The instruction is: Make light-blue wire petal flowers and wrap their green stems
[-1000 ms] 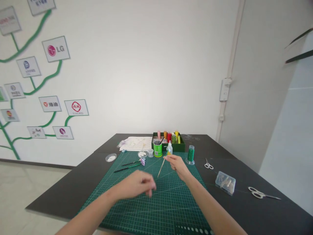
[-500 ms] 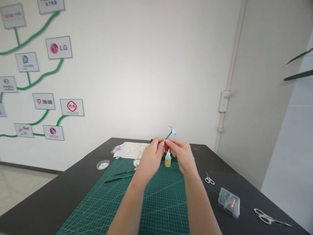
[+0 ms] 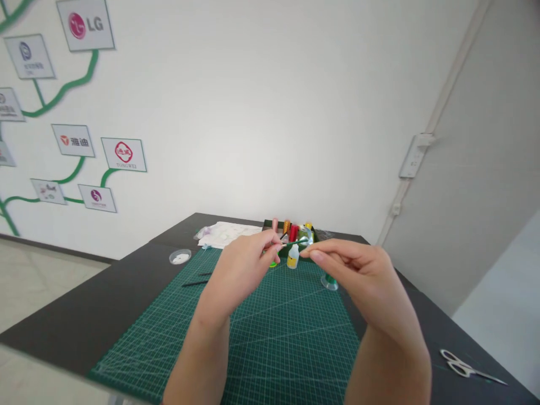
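My left hand (image 3: pixel 247 267) pinches one end of a thin green stem (image 3: pixel 295 243) between thumb and fingertips. The stem points to the right, with a small pale blue piece (image 3: pixel 310 237) at its far end. To the right, my right hand (image 3: pixel 363 273) has thumb and fingers pressed together in a pinch, apart from the left hand. Whatever lies between those fingertips is too fine to make out. Just beyond the hands stands a small clear bottle (image 3: pixel 292 257) with a yellow label. Partly behind my right hand is a spool of green thread (image 3: pixel 329 282).
A green cutting mat (image 3: pixel 270 337) lies on the black table (image 3: pixel 139 292). At the back, a dark tray (image 3: pixel 267 224) holds several coloured spools beside a white cloth (image 3: pixel 228 233). A shallow dish (image 3: pixel 180 257) and dark rods (image 3: pixel 196 283) are left; scissors (image 3: pixel 466 368) lie right.
My hands have separated, the right one moving right and nearer me. The stem has swung from pointing up to nearly level. The view has tilted and lowered, uncovering the tray and green spool.
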The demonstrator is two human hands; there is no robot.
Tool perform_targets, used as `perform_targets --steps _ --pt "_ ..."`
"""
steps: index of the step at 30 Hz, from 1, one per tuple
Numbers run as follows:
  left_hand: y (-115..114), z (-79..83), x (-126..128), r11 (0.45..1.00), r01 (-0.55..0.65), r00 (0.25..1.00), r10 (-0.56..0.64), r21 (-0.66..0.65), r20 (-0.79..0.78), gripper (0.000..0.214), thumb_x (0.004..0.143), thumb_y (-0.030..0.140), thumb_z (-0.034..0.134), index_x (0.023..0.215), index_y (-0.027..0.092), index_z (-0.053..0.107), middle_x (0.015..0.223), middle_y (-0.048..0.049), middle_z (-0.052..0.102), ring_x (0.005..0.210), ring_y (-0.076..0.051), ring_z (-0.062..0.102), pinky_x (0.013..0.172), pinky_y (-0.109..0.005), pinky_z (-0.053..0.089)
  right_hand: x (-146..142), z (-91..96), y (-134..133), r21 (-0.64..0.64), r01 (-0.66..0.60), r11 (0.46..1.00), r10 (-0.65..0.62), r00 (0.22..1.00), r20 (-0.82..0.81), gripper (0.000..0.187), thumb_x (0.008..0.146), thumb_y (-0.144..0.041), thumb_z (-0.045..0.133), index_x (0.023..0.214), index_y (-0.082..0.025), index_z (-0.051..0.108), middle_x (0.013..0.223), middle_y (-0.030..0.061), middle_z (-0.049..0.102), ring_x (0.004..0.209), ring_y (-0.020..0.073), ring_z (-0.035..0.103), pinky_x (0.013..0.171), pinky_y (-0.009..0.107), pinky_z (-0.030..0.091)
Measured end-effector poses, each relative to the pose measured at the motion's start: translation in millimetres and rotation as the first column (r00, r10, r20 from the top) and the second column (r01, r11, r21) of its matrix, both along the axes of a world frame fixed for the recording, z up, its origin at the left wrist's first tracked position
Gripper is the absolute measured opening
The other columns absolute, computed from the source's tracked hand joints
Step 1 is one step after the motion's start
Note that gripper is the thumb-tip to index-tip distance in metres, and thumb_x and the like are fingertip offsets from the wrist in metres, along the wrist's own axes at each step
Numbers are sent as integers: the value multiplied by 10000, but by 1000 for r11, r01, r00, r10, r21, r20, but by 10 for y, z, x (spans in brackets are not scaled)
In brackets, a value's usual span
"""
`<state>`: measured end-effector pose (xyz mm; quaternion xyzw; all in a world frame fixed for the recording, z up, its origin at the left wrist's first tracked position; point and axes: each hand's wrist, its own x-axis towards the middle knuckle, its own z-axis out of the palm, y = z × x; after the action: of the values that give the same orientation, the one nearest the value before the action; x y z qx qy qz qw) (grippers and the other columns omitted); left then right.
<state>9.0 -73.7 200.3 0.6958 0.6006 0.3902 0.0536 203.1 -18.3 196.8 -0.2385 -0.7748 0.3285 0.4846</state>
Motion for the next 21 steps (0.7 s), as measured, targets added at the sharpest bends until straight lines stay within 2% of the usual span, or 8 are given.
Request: perform_targets --steps 5,9,16,19,21 --pt "-99 -15 -52 987 143 983 -149 -68 -105 241 936 221 499 836 248 717 767 32 735 679 -143 626 617 -255 368 60 1 15 -86 -81 993 65 983 -173 162 829 -359 740 857 -222 821 457 -53 343 462 84 214 444 252 169" --pt "-212 0 -52 970 225 957 -238 -97 -166 265 928 176 517 878 268 761 783 45 761 697 -140 673 632 -255 390 15 -5 81 -122 -107 987 76 968 -238 204 851 -365 709 909 -203 818 467 -66 276 463 81 179 449 256 121" --pt "-425 -6 -8 976 212 942 -218 -49 -255 227 959 244 550 963 307 768 819 47 771 730 -149 692 662 -248 425 -52 -47 241 -163 -191 968 152 962 -226 256 889 -349 652 1035 -194 794 493 -80 240 468 75 154 452 251 114" --pt "-482 3 -6 983 183 953 -184 -28 -242 203 959 280 562 954 309 763 785 46 755 700 -143 672 655 -240 430 -82 -54 290 -168 -195 966 171 974 -146 269 903 -350 637 1076 -210 789 494 -81 250 463 72 170 446 237 129" --pt "-505 26 -9 985 170 965 -168 -5 -200 191 957 297 568 916 299 754 759 55 742 661 -124 648 628 -226 423 -102 -55 318 -175 -177 969 166 983 -74 273 899 -354 640 1074 -211 793 482 -70 319 457 75 229 439 226 173"
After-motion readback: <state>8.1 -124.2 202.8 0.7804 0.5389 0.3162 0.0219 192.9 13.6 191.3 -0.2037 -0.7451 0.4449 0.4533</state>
